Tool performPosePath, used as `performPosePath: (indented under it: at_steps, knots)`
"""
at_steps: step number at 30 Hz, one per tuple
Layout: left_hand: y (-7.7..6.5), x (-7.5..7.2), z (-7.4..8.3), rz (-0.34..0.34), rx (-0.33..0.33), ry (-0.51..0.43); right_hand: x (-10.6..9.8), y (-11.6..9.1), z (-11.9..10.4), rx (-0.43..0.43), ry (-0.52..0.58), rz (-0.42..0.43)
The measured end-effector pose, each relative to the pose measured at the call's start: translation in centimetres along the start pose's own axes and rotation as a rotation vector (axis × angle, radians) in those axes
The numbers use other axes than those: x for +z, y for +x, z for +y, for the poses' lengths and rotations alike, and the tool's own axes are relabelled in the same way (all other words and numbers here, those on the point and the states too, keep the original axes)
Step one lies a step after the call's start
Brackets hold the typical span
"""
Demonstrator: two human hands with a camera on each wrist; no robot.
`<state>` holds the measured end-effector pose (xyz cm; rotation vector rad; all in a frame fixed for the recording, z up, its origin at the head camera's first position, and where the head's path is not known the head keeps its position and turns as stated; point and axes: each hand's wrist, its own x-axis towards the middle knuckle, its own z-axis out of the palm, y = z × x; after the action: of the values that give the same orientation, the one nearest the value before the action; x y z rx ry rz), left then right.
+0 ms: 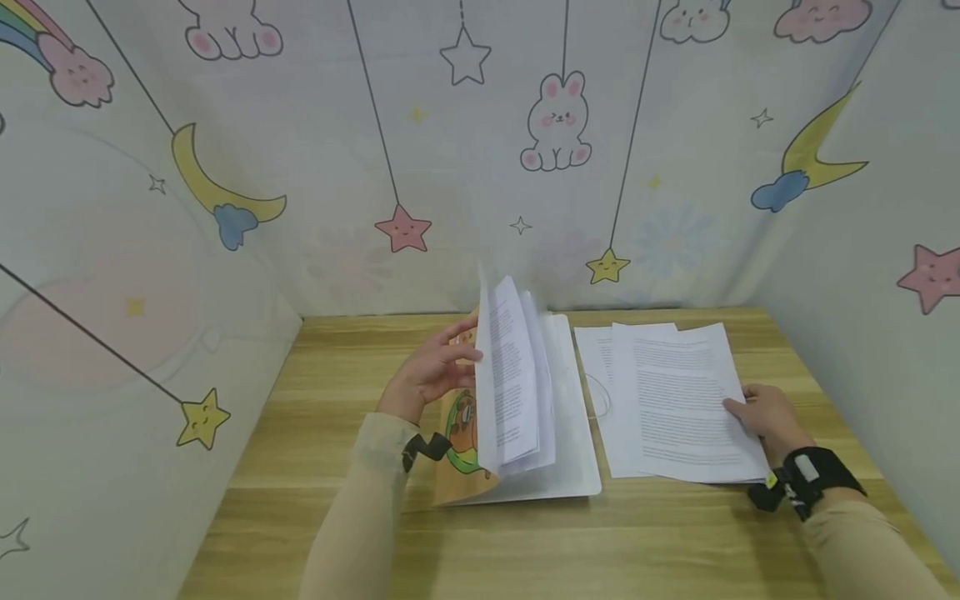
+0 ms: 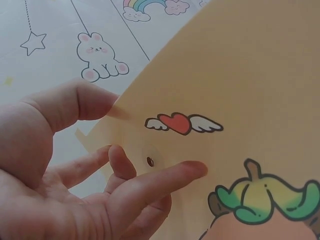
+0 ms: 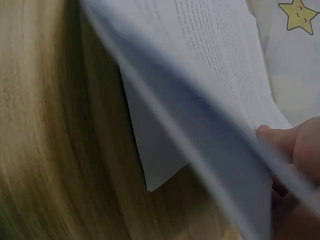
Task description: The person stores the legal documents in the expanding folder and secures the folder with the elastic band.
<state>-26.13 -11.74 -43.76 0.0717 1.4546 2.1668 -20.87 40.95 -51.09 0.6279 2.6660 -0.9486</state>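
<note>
A tan file folder with cartoon prints point(image 1: 462, 425) stands part open on the table, its white inside point(image 1: 570, 467) lying flat to the right. Printed sheets point(image 1: 513, 383) lean upright between its covers. My left hand point(image 1: 431, 371) grips the raised cover by its edge; the left wrist view shows fingers spread over the tan cover point(image 2: 240, 85), near a small eyelet point(image 2: 150, 161). To the right lie loose printed sheets point(image 1: 682, 400), overlapping one another. My right hand point(image 1: 772, 417) pinches their right edge, thumb on top; its other fingers are mostly hidden beneath the paper point(image 3: 215, 165).
The wooden table point(image 1: 315, 417) meets a white cartoon-printed curtain point(image 1: 480, 183) at the back and on both sides. A thin white loop of string point(image 1: 600, 396) lies between the folder and the loose sheets. Dark straps point(image 1: 825, 475) circle the wrists.
</note>
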Motion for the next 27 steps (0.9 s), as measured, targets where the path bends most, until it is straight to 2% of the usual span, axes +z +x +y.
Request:
performPosePath:
  at_steps: [3,9,23,27]
  knots:
    - [0.0,0.0,0.1,0.003,0.002,0.005,-0.3,-0.2,0.3,-0.051,-0.036,0.009]
    - [0.0,-0.2,0.0,0.010,0.001,0.012,-0.7,-1.0,0.6,-0.119,0.003,0.017]
    - [-0.2,-0.4,0.0,0.005,0.017,0.013,-1.4,-2.1,1.1,-0.137,0.019,0.178]
    - [-0.4,-0.4,0.1,-0.008,0.018,0.011,-1.7,-2.5,1.1,-0.140,0.053,0.184]
